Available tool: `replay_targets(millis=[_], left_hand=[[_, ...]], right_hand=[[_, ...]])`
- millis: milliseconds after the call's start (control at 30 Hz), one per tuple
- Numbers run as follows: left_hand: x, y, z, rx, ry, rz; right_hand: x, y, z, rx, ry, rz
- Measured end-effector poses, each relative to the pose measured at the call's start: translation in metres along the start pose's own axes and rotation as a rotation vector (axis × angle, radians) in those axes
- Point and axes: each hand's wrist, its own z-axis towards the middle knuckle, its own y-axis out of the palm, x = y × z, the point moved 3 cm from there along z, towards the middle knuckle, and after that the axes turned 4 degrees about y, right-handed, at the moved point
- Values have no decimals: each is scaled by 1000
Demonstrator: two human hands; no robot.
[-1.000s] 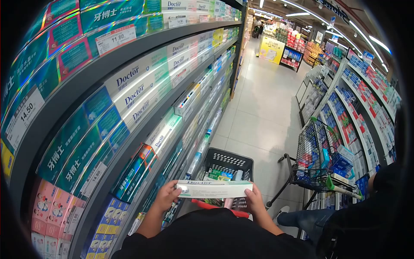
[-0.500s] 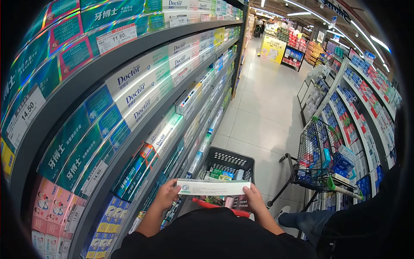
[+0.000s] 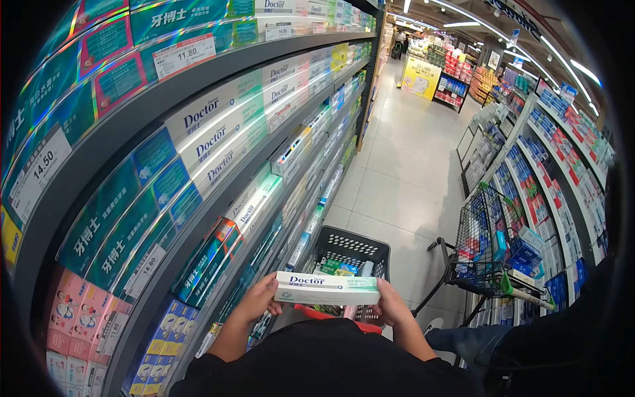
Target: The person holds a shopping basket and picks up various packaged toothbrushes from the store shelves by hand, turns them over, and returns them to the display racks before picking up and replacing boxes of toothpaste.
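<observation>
A long white and green box marked "Doctor" is held level in front of my body. Its left end is gripped by my left hand, its right end by my right hand. The printed front and a lower side of the box both show. Just beyond and below it is a black basket with a red handle, which holds a green and yellow package and other items partly hidden by the box.
Shelves of boxed toothpaste rise close on the left. A black wire cart with boxes in it stands at the right, beside another person's leg. More shelves line the far right. A yellow display stands down the aisle.
Both hands have turned the box, so that its "Doctor" face now shows where a mostly plain white side with small print showed before. The fingers of my left hand have shifted at its end.
</observation>
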Motion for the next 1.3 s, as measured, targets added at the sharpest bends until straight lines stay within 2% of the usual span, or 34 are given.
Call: replay_targets(millis=[67,167,233,267,367,400,467,533,600,667,933,1167,1300], left_hand=[[1,0,0,-8,44,21],[14,3,0,-17,193,95],[32,9,-6,24,314,120],[40,10,-10,59,296,192],[59,14,-13,142,660,770],[64,20,-16,215,711,694],[63,19,-21,275,986,788],[64,21,-28,359,1228,916],[69,26,-36,386,1341,934],[69,28,-38,412,1426,972],[68,31,-44,435,1472,989],[66,32,-44,432,1453,1001],[65,28,-35,425,1317,947]], right_hand=[[-15,6,-8,47,-37,-190],[-21,4,-8,-80,-163,-253],[-29,12,-12,-98,-337,-271],[-34,15,-14,-107,-425,-280],[-46,15,-16,-54,-764,-775],[-48,18,-21,28,-907,-879],[-49,28,-33,203,-1192,-1081],[-41,27,-34,280,-1390,-1018],[-36,27,-38,339,-1535,-991],[-34,28,-38,354,-1574,-955],[-29,23,-44,412,-1592,-989],[-27,23,-45,414,-1562,-970],[-25,21,-41,364,-1454,-951]])
